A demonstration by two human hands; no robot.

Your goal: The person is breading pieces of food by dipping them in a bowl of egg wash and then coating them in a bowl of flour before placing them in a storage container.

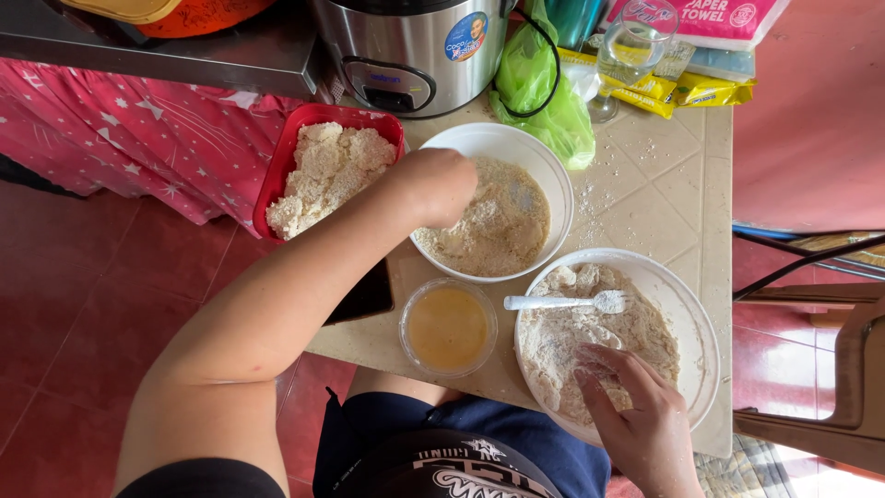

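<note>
The left hand (441, 187) reaches over the rim of a white bowl (553, 175) of pale breadcrumbs (493, 226), its fingers curled down into the crumbs; whether they pinch a piece or just press the crumbs is hidden by the back of the hand. The right hand (636, 415) lies in a second white bowl (702, 332) nearer the body, fingers loosely spread and pressed into lumpy flour-coated pieces (576, 337), with a flour-dusted spoon (562, 302) lying across that bowl above the fingers. Between the two bowls, at the table's near edge, stands a small clear cup (415, 355) of yellow-orange liquid, probably beaten egg. Left of the breadcrumb bowl, a red tray (288, 152) holds a heap of already coated, crumbed pieces (327, 175). All of this sits on a beige tiled table (664, 203) dusted with flour. At the far edge stand a steel rice cooker (406, 46), a green plastic bag (539, 88) and a clear glass (627, 55).
</note>
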